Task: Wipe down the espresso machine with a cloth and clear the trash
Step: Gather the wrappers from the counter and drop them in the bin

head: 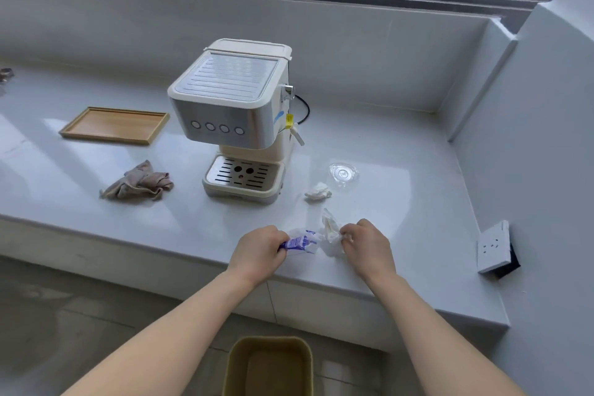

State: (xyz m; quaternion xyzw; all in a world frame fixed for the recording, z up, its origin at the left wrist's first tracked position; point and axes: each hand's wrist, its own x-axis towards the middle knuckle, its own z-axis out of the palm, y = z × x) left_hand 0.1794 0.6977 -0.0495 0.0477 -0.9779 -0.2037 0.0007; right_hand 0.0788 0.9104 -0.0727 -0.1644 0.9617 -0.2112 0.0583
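A cream and steel espresso machine (236, 112) stands on the white counter (401, 151). A crumpled brown cloth (139, 182) lies to its left. Near the counter's front edge my left hand (257, 252) is closed on a purple and white wrapper (297, 243). My right hand (366, 243) grips a crumpled white tissue (331, 231) beside it. Another white tissue ball (318, 192) and a clear plastic lid (343, 173) lie to the right of the machine. A yellow trash bin (270, 366) stands open on the floor below my hands.
A wooden tray (114, 125) sits at the counter's left. The machine's black cord (303, 109) loops behind it. A white socket box (493, 247) hangs on the right wall. A window runs along the back.
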